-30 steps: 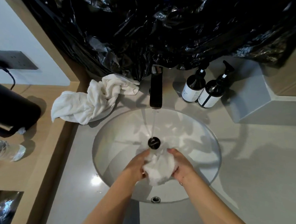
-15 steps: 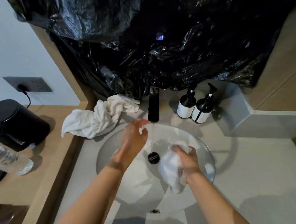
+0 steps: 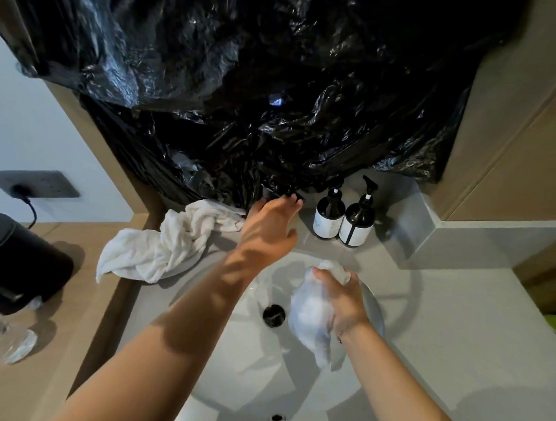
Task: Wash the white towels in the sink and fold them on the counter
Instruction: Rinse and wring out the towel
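A wet white towel (image 3: 313, 315), bunched into a long wad, hangs over the sink (image 3: 230, 362) w/ its long axis running from the basin's far-right rim down toward the viewer; upper end by the fingertips, lower end dangling just right of the black drain (image 3: 274, 315). The right hand (image 3: 343, 297) is the grip here: fingers curled & clamped round the wad's upper part. A 2nd white towel (image 3: 162, 246) lies crumpled on the worktop (image 3: 441, 331) at the sink's far-left edge, long axis slanting from near-left to far-right, its far end just beside the left hand (image 3: 269, 232). That hand reaches past the basin to the black tap (image 3: 298, 197), fingers spread & fairly straight, tips on the fitting; it hides most of the tap, so whether the fingers close on it can't be told.

Count: 2 towels, 2 dark pump bottles (image 3: 342, 218) standing upright side by side, just right of the tap. A sheet of black plastic (image 3: 260, 96) drapes the wall behind, its lower edge hanging over the tap & the 2nd towel's far end. On the wooden ledge (image 3: 71, 322) to the left: a black appliance (image 3: 16, 261), a clear plastic bottle (image 3: 2, 340) lying on its side, & a wall socket (image 3: 33, 183) w/ a plug in it.
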A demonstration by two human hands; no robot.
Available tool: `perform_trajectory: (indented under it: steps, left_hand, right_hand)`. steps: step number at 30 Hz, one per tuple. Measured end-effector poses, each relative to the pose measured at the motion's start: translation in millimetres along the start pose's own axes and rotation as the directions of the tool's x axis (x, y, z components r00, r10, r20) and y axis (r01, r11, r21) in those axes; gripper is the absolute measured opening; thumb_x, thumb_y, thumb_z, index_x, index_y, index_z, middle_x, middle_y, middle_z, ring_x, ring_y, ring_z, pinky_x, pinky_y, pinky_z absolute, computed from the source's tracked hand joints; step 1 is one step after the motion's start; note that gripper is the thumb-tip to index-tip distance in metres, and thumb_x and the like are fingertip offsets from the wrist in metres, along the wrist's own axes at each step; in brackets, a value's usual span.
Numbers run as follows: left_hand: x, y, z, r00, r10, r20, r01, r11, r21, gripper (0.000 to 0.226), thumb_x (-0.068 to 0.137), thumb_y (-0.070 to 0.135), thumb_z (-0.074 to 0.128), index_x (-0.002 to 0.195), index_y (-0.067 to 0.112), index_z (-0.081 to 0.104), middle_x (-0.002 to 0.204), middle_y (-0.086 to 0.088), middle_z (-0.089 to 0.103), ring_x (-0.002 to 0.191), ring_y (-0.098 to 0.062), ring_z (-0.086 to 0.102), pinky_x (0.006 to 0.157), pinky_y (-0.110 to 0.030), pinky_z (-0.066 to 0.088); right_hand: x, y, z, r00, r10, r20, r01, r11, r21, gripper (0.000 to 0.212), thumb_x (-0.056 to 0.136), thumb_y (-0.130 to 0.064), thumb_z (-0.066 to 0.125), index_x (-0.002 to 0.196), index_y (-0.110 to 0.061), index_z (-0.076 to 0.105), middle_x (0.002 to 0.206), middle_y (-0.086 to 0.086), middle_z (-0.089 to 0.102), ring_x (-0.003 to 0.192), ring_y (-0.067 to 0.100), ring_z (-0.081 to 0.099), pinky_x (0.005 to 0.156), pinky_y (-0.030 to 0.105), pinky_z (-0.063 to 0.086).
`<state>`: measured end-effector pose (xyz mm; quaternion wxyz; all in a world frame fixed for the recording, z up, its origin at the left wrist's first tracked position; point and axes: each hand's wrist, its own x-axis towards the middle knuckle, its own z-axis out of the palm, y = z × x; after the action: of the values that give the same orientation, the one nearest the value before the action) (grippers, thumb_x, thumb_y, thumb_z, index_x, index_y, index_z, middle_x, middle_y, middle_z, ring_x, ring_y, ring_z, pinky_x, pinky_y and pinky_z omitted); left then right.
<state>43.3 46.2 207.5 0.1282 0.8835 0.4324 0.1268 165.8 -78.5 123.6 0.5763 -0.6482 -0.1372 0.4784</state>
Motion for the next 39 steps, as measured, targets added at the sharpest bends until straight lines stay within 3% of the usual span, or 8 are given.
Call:
perform_trajectory:
  steps: [4, 10, 14, 17, 24, 31, 35, 39]
  left_hand:
    - [-21.3, -6.9, 12.7, 0.998, 0.016, -0.057, -0.029, 0.970, -0.241, 0.058, 0.096, 0.020, 0.054, 0.149, 0.029, 0.035, 0.156, 0.018, 0.027, 0.144, 0.003, 0.017, 0.122, -0.031, 0.004]
    - [-107.2, -3.0, 38.0, 0.873, -0.301, -0.384, 0.038, 0.827, -0.561, 0.026, 0.085, 0.006, 0.056, 0.099, 0.023, 0.069, 0.113, 0.013, 0.065, 0.108, 0.004, 0.055, 0.091, -0.013, 0.041]
    - [-145.5, 12.7, 53.5, 0.811, -0.562, 0.161, 0.471, 0.465, -0.749, 0.017, 0.090, 0.016, 0.067, 0.104, 0.022, 0.059, 0.090, 0.011, 0.063, 0.088, -0.013, 0.060, 0.074, -0.020, 0.044]
    - [-151.7, 31.1, 52.4, 0.805, -0.202, 0.557, 0.593, 0.245, -0.767, 0.053, 0.092, 0.040, 0.063, 0.135, 0.031, 0.033, 0.120, 0.014, 0.055, 0.110, -0.005, 0.054, 0.086, -0.019, 0.041]
    - [-144.1, 30.8, 76.2, 0.907, -0.340, 0.248, 0.410, 0.587, -0.698, 0.030, 0.086, 0.046, 0.068, 0.107, 0.029, 0.053, 0.101, 0.009, 0.066, 0.090, -0.002, 0.063, 0.076, -0.020, 0.051]
    - [-137.6, 6.9, 74.2, 0.935, -0.297, 0.196, 0.356, 0.782, -0.512, 0.028, 0.098, 0.037, 0.051, 0.099, 0.010, 0.057, 0.095, -0.005, 0.065, 0.088, -0.021, 0.061, 0.083, -0.033, 0.049]
    - [-129.4, -5.4, 64.4, 0.912, -0.306, 0.274, 0.411, 0.665, -0.624, 0.031, 0.102, 0.038, 0.044, 0.118, 0.015, 0.056, 0.113, 0.003, 0.064, 0.109, -0.015, 0.058, 0.096, -0.023, 0.042]
    - [-119.8, -7.6, 43.8, 0.922, -0.245, 0.298, 0.384, 0.507, -0.772, 0.026, 0.105, 0.032, 0.038, 0.109, 0.022, 0.062, 0.104, 0.016, 0.068, 0.100, 0.002, 0.060, 0.086, -0.009, 0.041]
  right_hand:
    - [-6.5, -7.2, -2.6, 1.000, -0.005, 0.026, 0.005, 1.000, 0.004, 0.057, 0.063, -0.032, 0.083, 0.110, -0.015, 0.056, 0.095, 0.006, 0.067, 0.088, 0.027, 0.065, 0.076, 0.038, 0.051]
    - [-11.1, -9.0, -10.9, 0.992, -0.018, 0.123, 0.018, 1.000, -0.001, 0.060, 0.059, -0.028, 0.088, 0.112, -0.019, 0.061, 0.104, 0.015, 0.072, 0.095, 0.035, 0.070, 0.089, 0.055, 0.054]
    - [-25.2, -13.7, -7.1, 0.975, -0.086, 0.204, 0.098, 0.994, -0.049, 0.064, 0.058, -0.028, 0.086, 0.114, -0.011, 0.060, 0.104, 0.014, 0.070, 0.095, 0.033, 0.068, 0.082, 0.046, 0.056]
    - [-41.7, -13.2, -0.1, 0.968, -0.072, 0.241, 0.052, 0.995, 0.087, 0.061, 0.064, -0.009, 0.084, 0.118, -0.010, 0.055, 0.106, 0.019, 0.068, 0.095, 0.037, 0.067, 0.080, 0.048, 0.055]
    - [-54.6, -12.0, 9.6, 0.973, -0.011, 0.229, -0.052, 0.962, 0.268, 0.063, 0.073, -0.023, 0.079, 0.128, -0.011, 0.051, 0.111, 0.014, 0.066, 0.096, 0.027, 0.067, 0.073, 0.038, 0.056]
    - [-32.5, -16.3, 4.9, 0.988, -0.010, 0.152, 0.065, 0.931, -0.360, 0.060, 0.075, -0.048, 0.077, 0.110, -0.019, 0.039, 0.072, 0.009, 0.061, 0.054, 0.025, 0.059, 0.050, 0.031, 0.054]
    - [-10.6, -14.7, -10.7, 0.952, 0.022, 0.307, 0.171, 0.793, -0.585, 0.070, 0.072, -0.076, 0.060, 0.127, -0.040, 0.035, 0.091, -0.005, 0.068, 0.087, 0.016, 0.066, 0.083, 0.033, 0.053]
    - [0.8, -10.2, -24.6, 0.831, 0.073, 0.551, 0.321, 0.745, -0.584, 0.065, 0.069, -0.066, 0.068, 0.127, -0.039, 0.053, 0.123, -0.007, 0.053, 0.120, 0.006, 0.050, 0.108, 0.032, 0.040]
